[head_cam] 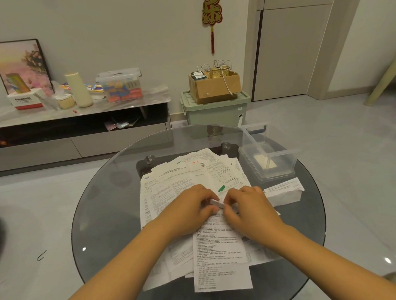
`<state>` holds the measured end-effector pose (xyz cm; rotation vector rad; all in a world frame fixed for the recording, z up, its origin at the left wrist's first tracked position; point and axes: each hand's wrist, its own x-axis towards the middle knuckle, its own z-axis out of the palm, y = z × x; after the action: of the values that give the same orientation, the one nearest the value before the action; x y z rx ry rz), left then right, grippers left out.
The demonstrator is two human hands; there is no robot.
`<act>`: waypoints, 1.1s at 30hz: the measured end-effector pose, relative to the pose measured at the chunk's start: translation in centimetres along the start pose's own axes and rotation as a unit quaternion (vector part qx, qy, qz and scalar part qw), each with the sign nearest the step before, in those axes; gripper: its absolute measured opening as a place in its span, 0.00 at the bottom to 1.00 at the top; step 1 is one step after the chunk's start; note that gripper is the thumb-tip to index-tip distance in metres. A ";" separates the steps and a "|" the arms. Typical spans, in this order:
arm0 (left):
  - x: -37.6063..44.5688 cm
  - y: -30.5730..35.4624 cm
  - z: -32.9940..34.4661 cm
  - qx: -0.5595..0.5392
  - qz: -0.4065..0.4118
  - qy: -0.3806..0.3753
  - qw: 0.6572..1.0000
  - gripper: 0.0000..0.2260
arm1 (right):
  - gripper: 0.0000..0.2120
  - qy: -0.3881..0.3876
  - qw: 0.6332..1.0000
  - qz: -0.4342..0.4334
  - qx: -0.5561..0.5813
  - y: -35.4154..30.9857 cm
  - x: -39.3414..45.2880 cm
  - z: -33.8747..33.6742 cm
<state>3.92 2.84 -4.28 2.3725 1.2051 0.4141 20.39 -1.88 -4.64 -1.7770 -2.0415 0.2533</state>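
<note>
A spread of printed paper leaflets [184, 175] covers the middle of a round glass table [104, 213]. One long narrow leaflet [220, 257] lies on top, running toward me. At its far end both hands meet: my left hand [190, 209] and my right hand [247, 209] pinch a small folded white strip of paper [216, 203] between fingertips and thumbs. A folded leaflet [285, 191] lies apart, to the right of my right hand.
A clear plastic box [270, 158] with its lid leaning inside stands at the table's right rear. Beyond the table are a low TV cabinet [78, 123] with clutter, a green storage bin [216, 112] topped by a cardboard box [214, 85], and a door.
</note>
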 end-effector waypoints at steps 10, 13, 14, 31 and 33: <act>1.2 0.7 1.2 0.001 -0.058 0.050 0.997 0.10 | 0.11 0.024 0.999 0.010 0.037 0.7 1.1 0.8; 1.8 0.7 1.3 -0.001 -0.078 0.041 0.996 0.13 | 0.16 0.000 1.000 0.016 -0.022 1.0 1.7 1.1; 2.0 0.7 1.3 0.005 -0.084 0.033 0.996 0.14 | 0.16 -0.011 0.999 0.018 -0.036 1.1 1.8 1.2; 2.0 2.1 0.3 -0.084 -0.083 0.045 0.992 0.09 | 0.06 -0.005 0.997 0.039 0.063 0.0 1.5 -0.8; 1.9 2.9 0.1 -0.103 -0.078 0.061 0.990 0.10 | 0.08 0.003 0.997 0.026 0.077 0.4 1.4 -1.6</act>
<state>7.04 2.89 -2.75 2.0880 1.3223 0.6095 21.26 -0.67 -3.12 -1.7339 -1.9180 0.4088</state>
